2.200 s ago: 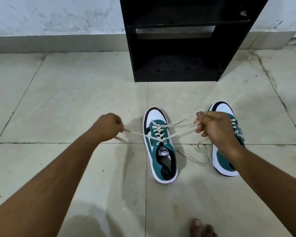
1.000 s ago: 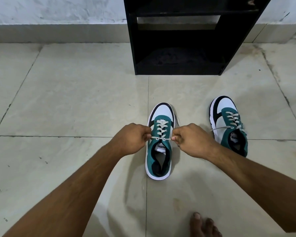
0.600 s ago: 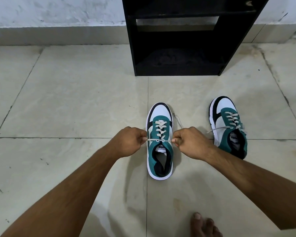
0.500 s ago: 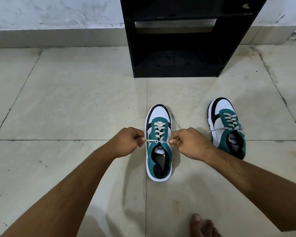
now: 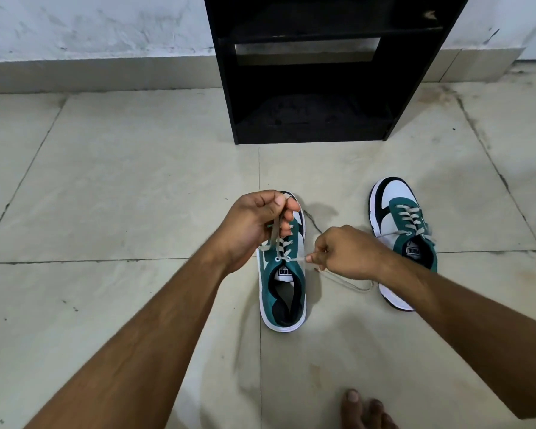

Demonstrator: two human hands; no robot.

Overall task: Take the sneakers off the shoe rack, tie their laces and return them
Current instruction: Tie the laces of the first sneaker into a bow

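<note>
Pinching one lace end each: left hand (image 5: 254, 222) raised, right hand (image 5: 342, 253) beside the teal sneaker (image 5: 283, 286). Knot seemingly unformed. Second sneaker (image 5: 406, 233) right.

We see the shoe rack (image 5: 319, 69) standing at the back against the wall (image 5: 90, 23). Before it on the floor (image 5: 121, 187) sit two sneakers: the near sneaker (image 5: 283, 292) in the middle, the far sneaker (image 5: 399, 230) off to its right. A bare foot (image 5: 364, 410) rests closest to us.

Left hand (image 5: 254, 224) and right hand (image 5: 344, 255) each pinch a lace end (image 5: 274, 233) over the near sneaker (image 5: 283, 286), before the black rack (image 5: 316, 69).
</note>
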